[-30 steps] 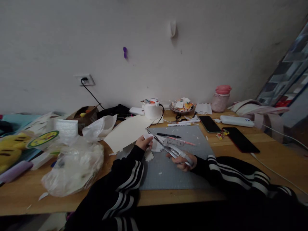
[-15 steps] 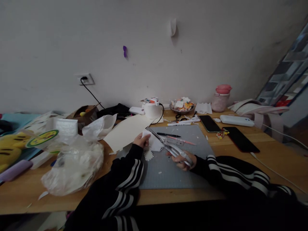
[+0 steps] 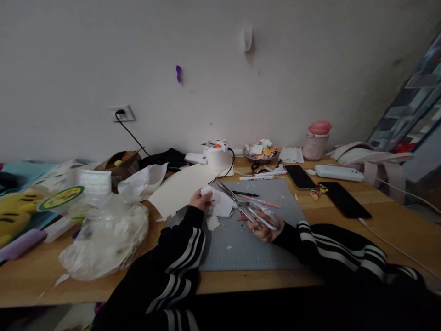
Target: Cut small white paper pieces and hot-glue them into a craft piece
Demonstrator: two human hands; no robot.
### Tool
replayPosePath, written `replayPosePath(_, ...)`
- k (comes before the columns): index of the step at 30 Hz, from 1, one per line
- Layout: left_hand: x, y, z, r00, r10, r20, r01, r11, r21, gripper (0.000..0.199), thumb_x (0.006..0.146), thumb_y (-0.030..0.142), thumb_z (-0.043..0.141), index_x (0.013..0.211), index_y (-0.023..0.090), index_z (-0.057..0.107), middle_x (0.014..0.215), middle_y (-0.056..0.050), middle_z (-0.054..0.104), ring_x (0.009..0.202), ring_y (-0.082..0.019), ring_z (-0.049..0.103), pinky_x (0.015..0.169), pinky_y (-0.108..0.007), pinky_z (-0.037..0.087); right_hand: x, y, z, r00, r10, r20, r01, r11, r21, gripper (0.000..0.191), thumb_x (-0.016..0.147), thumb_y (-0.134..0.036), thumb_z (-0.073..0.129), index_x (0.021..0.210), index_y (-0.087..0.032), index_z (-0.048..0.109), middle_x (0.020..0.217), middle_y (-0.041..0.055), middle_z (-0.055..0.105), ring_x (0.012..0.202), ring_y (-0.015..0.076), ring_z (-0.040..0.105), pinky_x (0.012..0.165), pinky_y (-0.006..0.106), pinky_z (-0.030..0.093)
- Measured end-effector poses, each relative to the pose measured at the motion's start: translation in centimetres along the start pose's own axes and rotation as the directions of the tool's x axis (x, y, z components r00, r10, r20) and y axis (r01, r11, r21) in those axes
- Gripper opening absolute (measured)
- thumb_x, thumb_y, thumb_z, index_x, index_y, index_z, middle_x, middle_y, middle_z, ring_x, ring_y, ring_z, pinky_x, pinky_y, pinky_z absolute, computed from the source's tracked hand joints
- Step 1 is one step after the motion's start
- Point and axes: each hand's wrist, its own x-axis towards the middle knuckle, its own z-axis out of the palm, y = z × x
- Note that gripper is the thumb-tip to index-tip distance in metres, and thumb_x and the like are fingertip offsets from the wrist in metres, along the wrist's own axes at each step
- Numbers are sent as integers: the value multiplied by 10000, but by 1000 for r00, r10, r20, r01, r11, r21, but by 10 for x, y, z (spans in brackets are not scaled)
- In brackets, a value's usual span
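My left hand [image 3: 200, 201] pinches a small piece of white paper [image 3: 221, 203] above the grey cutting mat [image 3: 248, 253]. Wrapped round the handles of large silver scissors [image 3: 245, 209] is my right hand [image 3: 264, 226]. The blades point up and left, parted, close to the paper's right side. A small white scalloped disc [image 3: 213, 223] lies on the mat just below the paper. Behind the scissors lie a black pen [image 3: 245, 194] and a thin reddish pen [image 3: 267, 202].
A crumpled clear plastic bag [image 3: 106, 239] is at the left, with a large cream sheet [image 3: 184, 187] behind the mat. Two phones [image 3: 347, 200], a pink-lidded bottle [image 3: 316, 141], markers [image 3: 257, 178] and a bowl of scraps [image 3: 262, 151] stand or lie around the back and right.
The scissors' blades have parted and sit slightly to the right of the paper. My right hand's grip has opened wider on the handles. My left hand has tilted the paper slightly.
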Motion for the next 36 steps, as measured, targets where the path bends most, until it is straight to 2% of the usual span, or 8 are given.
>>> replayPosePath(3,6,-4,-4,996,26,-83,-26,1000,1,448,457,401,786,713,254,449,603,25,597,594,-153,588,529,-297,475,0,-1,-4,997,33,68,-37,998,55,394,769,-500,555,1018,-200,496,552,-109,325,341,10,173,372,140,33)
replayPosePath(7,5,-4,-6,987,-10,-161,6,1000,-28,511,472,326,803,759,258,385,638,35,607,596,-152,610,594,-312,499,0,-1,-4,998,49,40,-52,996,71,289,806,-405,548,1007,-207,486,559,-108,329,353,7,146,389,142,12)
replayPosePath(11,-8,4,-1,997,17,-75,-22,997,-76,524,526,286,791,782,271,334,712,65,627,585,-122,620,644,-300,504,1,0,-4,997,57,44,-60,996,72,298,789,-403,570,1002,-209,494,557,-109,316,367,2,119,395,141,4)
replayPosePath(16,-16,11,6,984,134,-113,-150,978,-142,469,566,270,757,738,244,321,654,122,572,554,-71,619,610,-224,480,0,-1,-3,997,66,32,-68,996,49,283,806,-396,546,1008,-206,489,562,-108,312,364,2,130,386,135,14)
replayPosePath(20,-9,9,7,987,125,-100,-139,979,-146,382,534,276,763,707,207,430,602,100,558,567,-80,627,617,-220,477,0,-1,-1,998,62,14,-63,998,12,265,797,-365,567,998,-213,488,571,-110,320,364,-5,138,382,126,27)
replayPosePath(25,-5,7,5,992,86,-94,-100,982,-157,392,506,257,767,826,168,559,645,18,634,607,-130,640,632,-266,486,1,-1,-1,997,76,15,-75,997,-12,292,764,-370,603,988,-227,482,561,-115,319,358,-6,159,385,125,28)
replayPosePath(30,-10,10,5,988,134,-78,-142,984,-106,431,553,221,715,962,194,582,673,27,647,652,-122,640,644,-242,473,0,-1,4,997,76,-8,-77,996,-44,315,727,-335,629,977,-219,476,559,-119,349,340,-7,191,376,122,17)
replayPosePath(36,-13,14,6,986,160,-54,-165,981,-100,466,559,200,707,1006,232,582,707,50,634,659,-106,631,663,-234,482,-1,-2,12,996,75,-43,-78,993,-93,285,699,-242,613,954,-210,488,525,-131,337,311,-8,188,342,105,48)
